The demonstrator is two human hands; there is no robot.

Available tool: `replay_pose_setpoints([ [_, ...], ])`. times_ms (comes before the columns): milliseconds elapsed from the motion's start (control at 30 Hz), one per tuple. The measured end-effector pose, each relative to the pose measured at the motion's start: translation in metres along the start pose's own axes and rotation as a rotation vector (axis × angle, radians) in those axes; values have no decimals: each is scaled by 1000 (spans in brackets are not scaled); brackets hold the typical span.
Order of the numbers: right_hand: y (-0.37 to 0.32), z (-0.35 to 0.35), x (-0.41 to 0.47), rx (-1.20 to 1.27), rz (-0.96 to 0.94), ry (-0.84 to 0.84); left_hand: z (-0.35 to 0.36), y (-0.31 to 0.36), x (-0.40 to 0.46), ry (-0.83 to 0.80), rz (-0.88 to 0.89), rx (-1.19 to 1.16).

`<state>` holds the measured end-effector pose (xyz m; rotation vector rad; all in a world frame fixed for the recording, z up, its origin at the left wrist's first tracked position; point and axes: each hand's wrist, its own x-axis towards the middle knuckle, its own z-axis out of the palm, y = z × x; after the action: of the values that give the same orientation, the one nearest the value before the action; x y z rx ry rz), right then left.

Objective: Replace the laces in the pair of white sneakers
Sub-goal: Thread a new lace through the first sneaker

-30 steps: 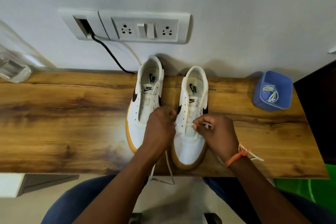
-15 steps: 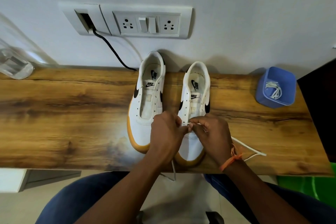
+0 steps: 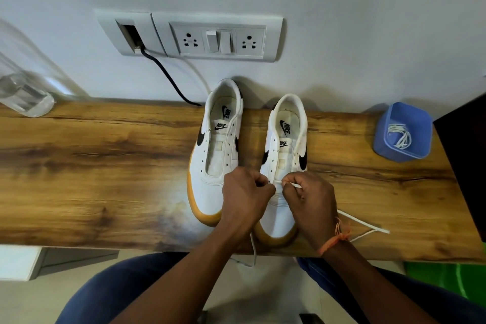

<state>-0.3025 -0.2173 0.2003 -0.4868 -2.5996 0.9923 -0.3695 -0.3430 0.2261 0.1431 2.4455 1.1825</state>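
Two white sneakers with gum soles stand side by side at the centre of the frame on the wooden tabletop [image 3: 105, 166], their long axes running nearly straight up the picture, toes toward the lower edge and heels against the wall. The left sneaker [image 3: 217, 150] has bare eyelets. The right sneaker [image 3: 285, 155] carries a white lace [image 3: 278, 181] stretched across its lowest eyelets.

The left hand [image 3: 246, 194] rests over the gap between the toes, its fingers curled and pinching the lace at the left end of that span. The right hand [image 3: 310, 197] pinches the lace just beside it, a short tip poking out past the thumb. Loose lace trails over the tabletop at lower right and hangs off the front edge.

At the right edge, well apart, a blue tub [image 3: 402, 134] holds other white laces [image 3: 399, 137].
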Motion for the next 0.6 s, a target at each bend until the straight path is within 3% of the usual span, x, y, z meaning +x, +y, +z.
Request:
replay_pose_setpoints([
  [267, 2, 5, -1, 48, -11, -14, 0, -1, 1, -4, 26, 2],
  [600, -4, 12, -5, 176, 162, 48, 0, -2, 0, -10, 19, -32],
])
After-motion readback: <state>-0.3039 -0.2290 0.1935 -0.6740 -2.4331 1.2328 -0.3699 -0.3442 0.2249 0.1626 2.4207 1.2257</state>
